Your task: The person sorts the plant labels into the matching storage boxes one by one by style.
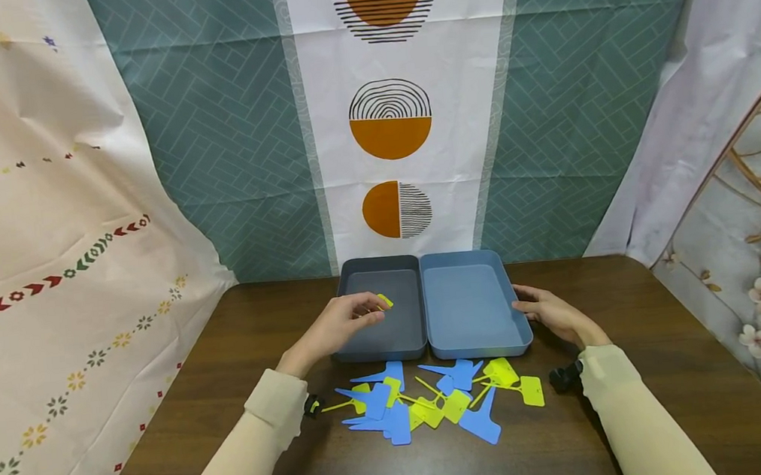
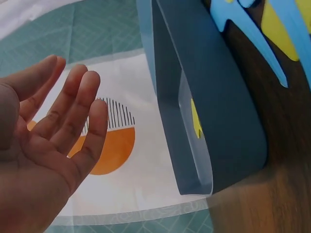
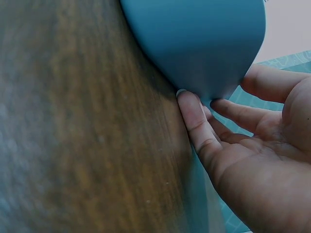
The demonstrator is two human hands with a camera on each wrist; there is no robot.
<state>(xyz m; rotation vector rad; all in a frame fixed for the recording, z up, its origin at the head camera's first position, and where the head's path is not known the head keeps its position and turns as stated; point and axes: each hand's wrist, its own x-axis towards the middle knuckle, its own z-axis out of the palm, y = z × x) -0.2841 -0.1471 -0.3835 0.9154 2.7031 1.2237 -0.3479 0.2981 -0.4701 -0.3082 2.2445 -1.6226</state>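
Above the dark grey tray [image 1: 402,332] hovers my left hand [image 1: 343,322], its fingers loosely bent and nothing between them in the left wrist view. Inside that tray lies a yellow plant label [image 2: 195,119], partly hidden by the tray wall there. My right hand [image 1: 553,315] rests at the right side of the blue-grey tray [image 1: 471,301], its fingertips touching the outer wall near the tabletop. In front of both trays, blue plant labels [image 1: 481,425] and yellow plant labels [image 1: 532,391] lie in a loose, overlapping spread.
The two trays stand side by side at the back of a dark wooden table [image 1: 542,453]. Behind it hangs a green and white patterned cloth [image 1: 228,130]. Pale cloths, one with embroidered-looking motifs [image 1: 51,281], hang at the sides.
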